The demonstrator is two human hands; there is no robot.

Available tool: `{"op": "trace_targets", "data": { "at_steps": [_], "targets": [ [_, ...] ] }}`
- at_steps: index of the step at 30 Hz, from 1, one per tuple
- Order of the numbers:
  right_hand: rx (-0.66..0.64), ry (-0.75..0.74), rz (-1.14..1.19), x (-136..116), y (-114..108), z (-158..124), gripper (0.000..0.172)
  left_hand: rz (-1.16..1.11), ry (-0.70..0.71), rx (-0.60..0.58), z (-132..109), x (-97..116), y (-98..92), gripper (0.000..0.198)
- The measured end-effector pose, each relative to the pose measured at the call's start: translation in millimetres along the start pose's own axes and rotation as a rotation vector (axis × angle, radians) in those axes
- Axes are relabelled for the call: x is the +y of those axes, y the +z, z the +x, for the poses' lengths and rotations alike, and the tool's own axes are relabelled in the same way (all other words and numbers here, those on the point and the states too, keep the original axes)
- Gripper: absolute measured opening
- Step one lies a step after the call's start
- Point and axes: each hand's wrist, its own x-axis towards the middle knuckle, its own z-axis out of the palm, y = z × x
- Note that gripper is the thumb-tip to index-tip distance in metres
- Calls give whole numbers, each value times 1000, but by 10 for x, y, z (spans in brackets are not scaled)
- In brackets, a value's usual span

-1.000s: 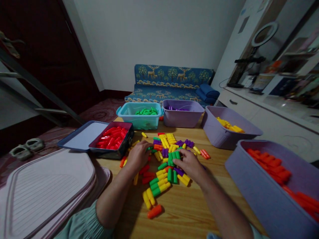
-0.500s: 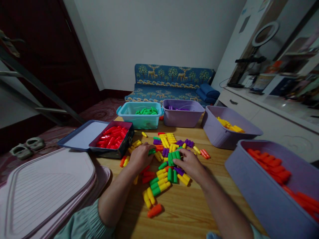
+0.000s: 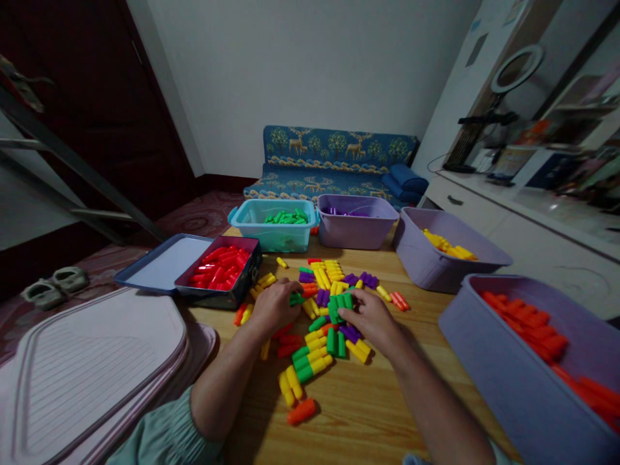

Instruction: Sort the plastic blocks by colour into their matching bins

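My right hand (image 3: 372, 316) pinches a joined group of green bullet-shaped plastic building pieces (image 3: 340, 308) above the middle of the pile. Between the fingers of my left hand (image 3: 277, 307) is a smaller green building piece (image 3: 296, 298), partly covered by the fingers. Beneath and around both hands lie loose and joined pieces in yellow, purple, orange, red and green. A yellow-and-green joined strip (image 3: 312, 365) is just in front of the hands. Closest to me on the table (image 3: 358, 413) lies an orange piece (image 3: 301, 411).
A dark case (image 3: 249, 274) of red pieces stands at left beside stacked pink lids (image 3: 97, 361). Behind are a turquoise bin (image 3: 285, 242) with green pieces and a purple bin (image 3: 356, 232). Two more purple bins, with yellow (image 3: 426, 258) and orange (image 3: 498, 342) contents, line the right side.
Both hands stay nearly in place, still holding the green pieces. The whole view has shifted very slightly.
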Motion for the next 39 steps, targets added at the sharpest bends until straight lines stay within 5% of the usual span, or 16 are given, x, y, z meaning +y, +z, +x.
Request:
{"op": "trace_targets", "data": {
  "at_steps": [8, 12, 17, 20, 23, 28, 39],
  "targets": [
    [23, -21, 4, 5, -6, 7, 18, 70, 33, 14, -3, -2, 59, 28],
    [31, 24, 28, 10, -7, 7, 20, -77, 87, 54, 35, -30, 90, 25],
    [51, 29, 138, -131, 53, -31, 24, -797, -53, 178, 69, 106, 82, 26],
    [8, 24, 261, -238, 117, -69, 26, -1312, -272, 23, 49, 239, 66, 38],
    [-40, 61, 348, -276, 175, -96, 31, -1577, -310, -134, 25, 309, 76, 39],
    [-46, 119, 404, -246, 222, -106, 42, -1667, -210, -246, 3, 323, 102, 37],
    [-126, 206, 439, -346, 233, -151, 49, -1637, -226, -243, -36, 384, 68, 45]
  ]
}}
